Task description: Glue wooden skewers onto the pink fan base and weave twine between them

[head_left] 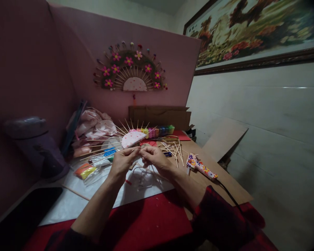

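My left hand (124,161) and my right hand (156,159) meet over the table, fingertips pinched close together. Thin beige twine (146,168) loops below the fingers, and both hands appear shut on it; the exact pinch point is hidden by the fingers. Just beyond them lies a half-made fan: a half-circle base (133,138) of pink-dotted white cloth with thin wooden sticks (104,141) spreading from it. Neither hand clearly touches the fan.
Loose sticks (176,153) and a flower-patterned glue gun (202,167) lie on cardboard (224,190) at right. Bagged clay (86,170), pink cloth (96,122), a purple tumbler (39,150) and a dark phone-like slab (26,216) are left. A decorated fan (130,69) hangs behind.
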Available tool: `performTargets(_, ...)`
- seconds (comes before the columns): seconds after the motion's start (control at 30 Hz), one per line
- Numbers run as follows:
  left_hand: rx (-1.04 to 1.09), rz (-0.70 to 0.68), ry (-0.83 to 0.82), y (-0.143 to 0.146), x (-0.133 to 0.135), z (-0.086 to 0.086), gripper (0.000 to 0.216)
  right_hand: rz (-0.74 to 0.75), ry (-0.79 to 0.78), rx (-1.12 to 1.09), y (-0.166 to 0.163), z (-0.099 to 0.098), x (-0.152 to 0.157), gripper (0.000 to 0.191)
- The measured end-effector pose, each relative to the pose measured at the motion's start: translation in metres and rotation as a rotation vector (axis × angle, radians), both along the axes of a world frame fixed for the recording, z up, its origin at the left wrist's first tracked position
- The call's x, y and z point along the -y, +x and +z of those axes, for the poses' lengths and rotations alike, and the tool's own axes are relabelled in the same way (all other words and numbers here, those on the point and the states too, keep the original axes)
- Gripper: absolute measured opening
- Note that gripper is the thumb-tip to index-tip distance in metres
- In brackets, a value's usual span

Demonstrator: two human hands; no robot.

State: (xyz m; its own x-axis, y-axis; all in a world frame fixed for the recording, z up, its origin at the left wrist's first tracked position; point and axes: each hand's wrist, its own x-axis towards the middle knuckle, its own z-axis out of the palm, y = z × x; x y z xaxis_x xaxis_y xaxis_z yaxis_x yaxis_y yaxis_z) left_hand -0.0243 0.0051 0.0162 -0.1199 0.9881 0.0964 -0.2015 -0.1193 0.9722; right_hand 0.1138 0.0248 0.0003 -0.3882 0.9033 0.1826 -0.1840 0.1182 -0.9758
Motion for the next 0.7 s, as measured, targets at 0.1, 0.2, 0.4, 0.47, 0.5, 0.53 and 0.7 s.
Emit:
performTargets(0.1,-0.035,0.053,0.045,-0.0008,0.0004,-0.0008,0.031,-0.005,0.003,-0.005,-0.0012,0.0002,-0.0015,0.036)
performTargets(0.2,-0.050,0.065,0.067,-0.0016,0.0009,-0.0014,0.030,-0.021,-0.020,-0.020,-0.0026,0.0016,-0.0016,0.029)
performTargets(0.4,-0.056,0.095,0.090,-0.0029,-0.0010,-0.0041,0.029,-0.117,0.065,0.085,-0.0017,0.0059,0.0007,0.022)
performTargets(0.47,-0.071,0.092,0.105,-0.0035,-0.0021,-0.0051,0.026,-0.139,0.116,0.123,-0.0006,0.0061,0.0010,0.020)
performTargets(0.5,-0.072,0.087,0.109,-0.0038,-0.0027,-0.0055,0.025,-0.145,0.134,0.139,-0.0001,0.0060,0.0011,0.019)
performTargets(0.53,-0.067,0.083,0.109,-0.0042,-0.0032,-0.0059,0.024,-0.148,0.148,0.153,0.0005,0.0060,0.0010,0.017)
performTargets(0.7,-0.041,0.074,0.102,-0.0057,-0.0047,-0.0068,0.023,-0.152,0.155,0.163,0.0030,0.0057,-0.0009,0.018)
